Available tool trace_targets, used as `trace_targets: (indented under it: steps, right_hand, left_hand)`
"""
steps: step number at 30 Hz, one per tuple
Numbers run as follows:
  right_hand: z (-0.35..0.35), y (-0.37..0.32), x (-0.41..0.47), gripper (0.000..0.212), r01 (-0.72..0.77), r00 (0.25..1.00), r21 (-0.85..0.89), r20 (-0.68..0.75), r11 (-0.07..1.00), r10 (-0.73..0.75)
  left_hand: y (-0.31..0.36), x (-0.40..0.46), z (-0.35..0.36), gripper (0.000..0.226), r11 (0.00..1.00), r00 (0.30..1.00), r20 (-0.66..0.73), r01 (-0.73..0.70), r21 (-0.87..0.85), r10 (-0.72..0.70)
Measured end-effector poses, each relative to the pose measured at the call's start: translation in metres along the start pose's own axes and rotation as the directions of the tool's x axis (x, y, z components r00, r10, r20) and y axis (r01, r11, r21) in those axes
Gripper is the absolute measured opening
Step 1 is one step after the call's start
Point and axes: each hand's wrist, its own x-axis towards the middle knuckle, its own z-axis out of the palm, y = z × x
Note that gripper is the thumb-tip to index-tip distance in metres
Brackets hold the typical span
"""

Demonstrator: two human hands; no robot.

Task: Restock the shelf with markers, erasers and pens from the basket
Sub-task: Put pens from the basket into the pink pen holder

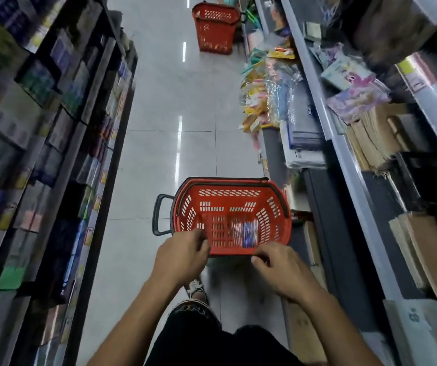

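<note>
A red basket [231, 215] stands on the tiled floor [159, 114] of a shop aisle, close to the foot of the right-hand shelf [344, 159]. Against its near wall lies a clear pack of pens [245, 231], blue and white, upright or slightly leaning; blur hides more. Both hands hover above the near rim. The left hand [183, 256] has its fingers curled, and whether it pinches anything I cannot tell. The right hand [275, 262] is curled too, fingertips close together, seemingly holding nothing. The pack looks light and stiff enough to lift whole, though its wrapper is probably slick and crinkly, so a hold across the middle should serve best. A second basket [216, 27] stands far up the aisle.
</note>
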Motion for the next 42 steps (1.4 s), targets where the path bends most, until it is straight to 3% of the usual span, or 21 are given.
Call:
trace_targets:
  steps: [13, 19, 27, 34, 42]
  right_hand:
    - [-0.002, 0.044, 0.128, 0.024, -0.131, 0.986, 0.122, 0.122, 0.984, 0.117]
    - [0.024, 0.105, 0.19, 0.017, -0.166, 0.963, 0.211, 0.247, 0.963, 0.112]
    - [0.142, 0.192, 0.29, 0.009, -0.361, 0.925, 0.223, 0.205, 0.906, 0.318]
    - [0.277, 0.244, 0.366, 0.013, -0.61, 0.791, 0.184, 0.2, 0.771, 0.578]
    - [0.357, 0.263, 0.406, 0.027, -0.642, 0.763, -0.011, 0.092, 0.766, 0.64]
  left_hand:
    - [-0.004, 0.158, 0.029, 0.019, 0.999, 0.973, 0.228, -0.029, 0.021, 0.024]
    - [0.012, 0.208, 0.076, 0.017, 0.997, 0.953, 0.296, 0.07, -0.014, -0.062]
    - [-0.02, 0.277, 0.218, 0.023, 0.96, 0.899, 0.373, 0.272, -0.071, -0.227]
    - [-0.074, 0.321, 0.363, 0.018, 0.919, 0.842, 0.455, 0.378, -0.114, -0.29]
    - [-0.113, 0.336, 0.431, 0.02, 0.86, 0.826, 0.455, 0.464, -0.211, -0.334]
